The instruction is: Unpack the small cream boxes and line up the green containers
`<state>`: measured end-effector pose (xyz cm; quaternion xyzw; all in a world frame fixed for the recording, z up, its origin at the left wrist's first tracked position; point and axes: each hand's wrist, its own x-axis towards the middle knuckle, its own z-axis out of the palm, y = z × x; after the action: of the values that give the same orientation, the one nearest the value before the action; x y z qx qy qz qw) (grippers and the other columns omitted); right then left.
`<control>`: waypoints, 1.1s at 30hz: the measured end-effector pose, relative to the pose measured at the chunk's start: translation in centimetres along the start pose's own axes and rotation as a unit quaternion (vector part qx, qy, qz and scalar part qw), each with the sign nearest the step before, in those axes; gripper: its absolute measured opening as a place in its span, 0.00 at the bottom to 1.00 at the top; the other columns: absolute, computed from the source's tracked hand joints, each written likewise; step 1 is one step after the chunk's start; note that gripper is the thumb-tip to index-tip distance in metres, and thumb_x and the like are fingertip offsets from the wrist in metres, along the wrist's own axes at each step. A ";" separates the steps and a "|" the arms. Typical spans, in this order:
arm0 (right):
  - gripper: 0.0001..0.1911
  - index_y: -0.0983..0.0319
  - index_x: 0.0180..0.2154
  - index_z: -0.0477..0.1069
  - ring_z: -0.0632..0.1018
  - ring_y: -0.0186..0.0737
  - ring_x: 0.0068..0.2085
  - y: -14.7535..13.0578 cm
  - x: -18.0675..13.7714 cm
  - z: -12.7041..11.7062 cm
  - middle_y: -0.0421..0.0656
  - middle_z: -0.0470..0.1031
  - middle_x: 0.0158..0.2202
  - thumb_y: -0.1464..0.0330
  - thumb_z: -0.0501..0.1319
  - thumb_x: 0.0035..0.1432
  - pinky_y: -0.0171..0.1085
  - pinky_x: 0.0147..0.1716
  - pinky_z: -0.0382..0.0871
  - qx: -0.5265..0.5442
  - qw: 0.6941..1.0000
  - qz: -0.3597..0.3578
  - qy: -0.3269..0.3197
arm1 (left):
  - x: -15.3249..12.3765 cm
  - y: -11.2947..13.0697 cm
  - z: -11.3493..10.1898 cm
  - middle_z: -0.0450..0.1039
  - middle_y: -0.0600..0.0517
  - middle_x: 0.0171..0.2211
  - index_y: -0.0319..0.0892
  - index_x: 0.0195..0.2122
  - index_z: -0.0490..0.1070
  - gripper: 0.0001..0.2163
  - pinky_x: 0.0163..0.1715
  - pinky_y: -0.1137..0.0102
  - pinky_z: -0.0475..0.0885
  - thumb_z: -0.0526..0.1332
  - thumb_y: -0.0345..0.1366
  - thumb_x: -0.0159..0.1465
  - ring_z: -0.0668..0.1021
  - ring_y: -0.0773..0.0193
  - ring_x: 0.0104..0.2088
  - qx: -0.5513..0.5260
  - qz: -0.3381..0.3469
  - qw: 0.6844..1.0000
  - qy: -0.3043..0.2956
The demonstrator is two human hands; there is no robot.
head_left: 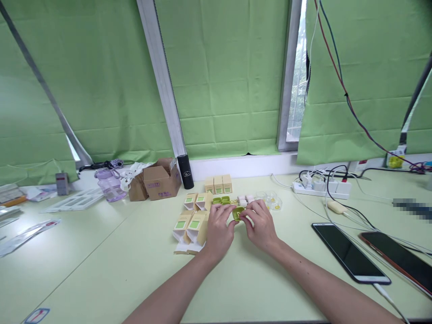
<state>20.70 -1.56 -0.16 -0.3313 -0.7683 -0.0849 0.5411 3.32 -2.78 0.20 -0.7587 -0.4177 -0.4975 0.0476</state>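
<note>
Between my two hands, just above the table, is a small olive-green open case (pixel 238 213). My left hand (pixel 220 228) pinches its left side with thumb and fingers. On its right side, my right hand (pixel 261 226) has its fingertips pressed against the case; whether they also hold a small part inside, I cannot tell. More green cases (pixel 221 200) lie just beyond my left hand. Behind my right hand sit small pale-pink pieces (pixel 245 199) and a clear plastic tray (pixel 272 200). Cream cartons with green labels (pixel 196 223) stand open left of my left hand.
Three cream boxes (pixel 218 184) stand farther back. A black bottle (pixel 185 172), a cardboard box (pixel 162 180) and a purple water bottle (pixel 110 185) line the back left. At right lie a phone (pixel 349 252), another phone (pixel 400 258), loose cables and a power strip (pixel 322 189).
</note>
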 end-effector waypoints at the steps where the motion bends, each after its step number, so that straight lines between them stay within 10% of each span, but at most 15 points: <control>1: 0.08 0.60 0.36 0.74 0.67 0.46 0.41 0.0 0.0 0.0 0.45 0.71 0.35 0.77 0.60 0.66 0.43 0.38 0.65 0.000 1.000 0.001 -0.001 | 0.0 0.0 0.0 0.79 0.48 0.51 0.47 0.57 0.74 0.20 0.55 0.51 0.74 0.66 0.26 0.65 0.71 0.49 0.54 0.002 0.000 1.000 0.000; 11: 0.08 0.59 0.36 0.74 0.67 0.46 0.40 -0.2 0.0 -0.1 0.45 0.71 0.35 0.76 0.59 0.66 0.42 0.37 0.64 0.000 1.000 0.005 -0.003 | 0.0 -0.2 0.1 0.79 0.49 0.51 0.48 0.57 0.75 0.20 0.56 0.52 0.73 0.67 0.26 0.64 0.71 0.50 0.53 0.000 -0.015 1.000 -0.002; 25: 0.09 0.59 0.38 0.73 0.74 0.45 0.42 0.4 0.3 -0.2 0.44 0.78 0.36 0.75 0.57 0.69 0.43 0.42 0.65 0.022 1.000 0.010 0.020 | 0.7 -0.9 -0.6 0.75 0.46 0.52 0.50 0.59 0.72 0.20 0.57 0.54 0.70 0.66 0.36 0.66 0.73 0.52 0.55 -0.047 -0.202 0.976 0.065; 33: 0.09 0.59 0.35 0.76 0.74 0.45 0.44 3.7 1.2 3.1 0.43 0.82 0.35 0.76 0.61 0.65 0.42 0.44 0.59 -0.094 0.985 0.088 -0.115 | 0.9 -1.3 -0.3 0.73 0.44 0.53 0.48 0.60 0.69 0.19 0.49 0.60 0.71 0.63 0.40 0.69 0.75 0.56 0.48 -0.091 -0.241 0.960 0.112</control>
<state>20.31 3.26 -1.14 -0.4547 -0.7817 -0.0702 0.4210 2.29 -1.59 0.60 -0.5762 -0.5336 -0.6115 -0.0965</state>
